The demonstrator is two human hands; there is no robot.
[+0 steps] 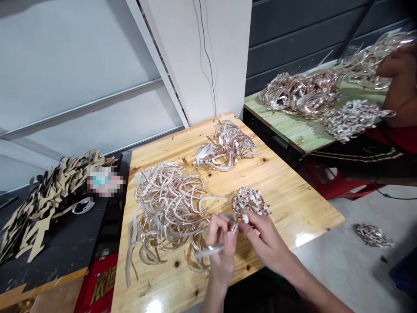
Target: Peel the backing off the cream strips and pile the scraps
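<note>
Near the front edge of the wooden table (276, 187), my two hands are close together. My left hand (222, 243) pinches a thin shiny strip (208, 251), whose tail sticks out to the left and looks blurred. The fingers of my right hand (265, 237) are closed on a small white end (243, 218), which seems to belong to the same strip. Just behind my right fingers sits a pile of short white and rose-gold pieces (249, 200). To the left of my hands spreads a loose heap of long curled strips (169, 200).
A second bundle of strips (228, 145) lies at the table's far corner. On the left, a dark table (74, 243) bears brown cut pieces (55, 191). At right, another person's arm (402, 87) reaches over a green table (286, 130) with more strips. Scraps (371, 234) lie on the floor.
</note>
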